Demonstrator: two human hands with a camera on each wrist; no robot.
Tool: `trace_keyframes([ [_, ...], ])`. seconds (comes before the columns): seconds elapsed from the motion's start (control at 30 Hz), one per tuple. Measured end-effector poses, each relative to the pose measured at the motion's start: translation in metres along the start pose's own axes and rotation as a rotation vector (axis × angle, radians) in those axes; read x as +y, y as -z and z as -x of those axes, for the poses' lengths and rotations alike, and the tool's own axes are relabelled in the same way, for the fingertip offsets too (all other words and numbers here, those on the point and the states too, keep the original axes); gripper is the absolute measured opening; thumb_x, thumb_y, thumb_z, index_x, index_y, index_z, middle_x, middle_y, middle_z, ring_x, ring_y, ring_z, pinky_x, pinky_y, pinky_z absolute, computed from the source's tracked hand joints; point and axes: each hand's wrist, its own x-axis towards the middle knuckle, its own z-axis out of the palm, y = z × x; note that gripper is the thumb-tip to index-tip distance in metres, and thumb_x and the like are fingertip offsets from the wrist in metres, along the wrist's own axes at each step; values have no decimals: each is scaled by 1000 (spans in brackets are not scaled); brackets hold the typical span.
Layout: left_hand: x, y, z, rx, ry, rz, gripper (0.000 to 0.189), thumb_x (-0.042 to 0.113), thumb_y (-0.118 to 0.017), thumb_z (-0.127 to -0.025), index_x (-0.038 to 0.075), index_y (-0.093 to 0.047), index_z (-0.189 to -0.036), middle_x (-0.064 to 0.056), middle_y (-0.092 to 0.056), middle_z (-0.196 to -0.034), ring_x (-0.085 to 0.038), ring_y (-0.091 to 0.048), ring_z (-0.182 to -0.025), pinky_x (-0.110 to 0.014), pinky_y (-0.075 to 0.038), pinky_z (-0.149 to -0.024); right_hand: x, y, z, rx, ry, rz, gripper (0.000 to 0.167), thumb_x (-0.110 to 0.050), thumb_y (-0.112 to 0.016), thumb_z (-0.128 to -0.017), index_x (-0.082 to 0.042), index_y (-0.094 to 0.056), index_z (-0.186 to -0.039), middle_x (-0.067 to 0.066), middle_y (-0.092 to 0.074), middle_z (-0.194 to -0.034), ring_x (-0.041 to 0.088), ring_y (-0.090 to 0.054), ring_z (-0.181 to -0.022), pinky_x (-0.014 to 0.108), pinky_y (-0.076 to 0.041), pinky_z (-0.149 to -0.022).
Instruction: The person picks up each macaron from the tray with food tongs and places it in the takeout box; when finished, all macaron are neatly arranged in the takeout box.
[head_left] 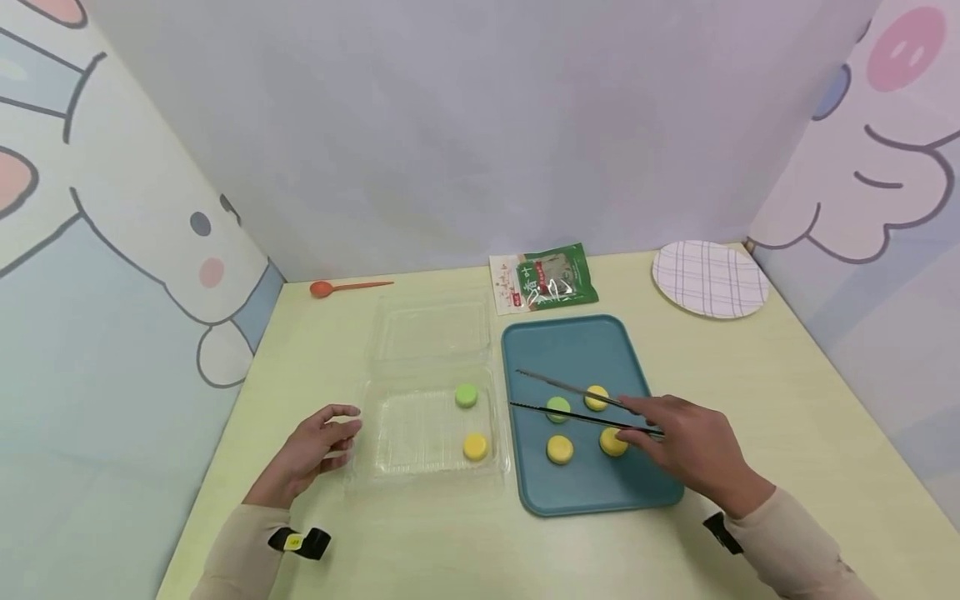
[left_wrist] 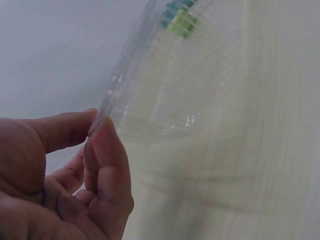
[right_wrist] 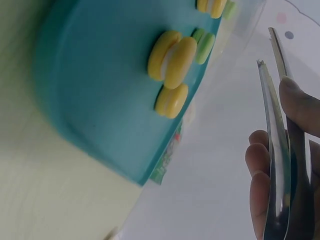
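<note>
My left hand [head_left: 313,448] pinches the left rim of a clear plastic clamshell box [left_wrist: 170,90] between thumb and fingers. The box lies with its lid [head_left: 431,329] folded back. Inside it, along the right side, sit a green macaron [head_left: 466,395] and a yellow macaron [head_left: 475,447]. My right hand [head_left: 697,446] grips metal tongs [right_wrist: 276,160] above the blue tray [head_left: 562,346]. The tongs' tips point left, spread apart with nothing between them. Below them on the tray are another green macaron [head_left: 558,406] and three yellow macarons [head_left: 559,450], partly hidden by tongs and fingers.
At the back lie an orange spoon [head_left: 322,289] and a green-and-white packet [head_left: 543,279]. A checked plate [head_left: 710,279] is at the back right. Walls with cartoon prints border the table [head_left: 420,542] on the left, back and right.
</note>
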Motion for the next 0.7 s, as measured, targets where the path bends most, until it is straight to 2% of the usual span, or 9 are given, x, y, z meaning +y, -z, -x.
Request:
trace_keyframes([
  [0.2,2,0,0,-3,3,1,44,24,-63,-102,1,-46,-136,-1,-56,-81,-14,-54,-72,-26,-53,-65,6,4,5,51,4,16,69,-71,-44,-94,-13,-78,-108,1,-74,-84,9,-66,-62,27,-43,-42],
  [0.43,-1,0,-3,-2,7,6,43,23,-62,-102,1,-47,-136,-1,-56,-81,-14,-54,-72,-27,-53,-65,8,6,10,45,-18,40,70,-72,-42,-94,-14,-78,-108,2,-74,-83,9,-65,-61,25,-40,-41],
  [0.7,-1,0,-2,-3,6,8,45,24,-62,-102,2,-46,-137,-1,-56,-82,-13,-54,-71,-26,-53,-64,14,10,21,50,-44,75,69,-73,-41,-94,-17,-78,-107,-2,-70,-74,9,-59,-58,23,-33,-39],
])
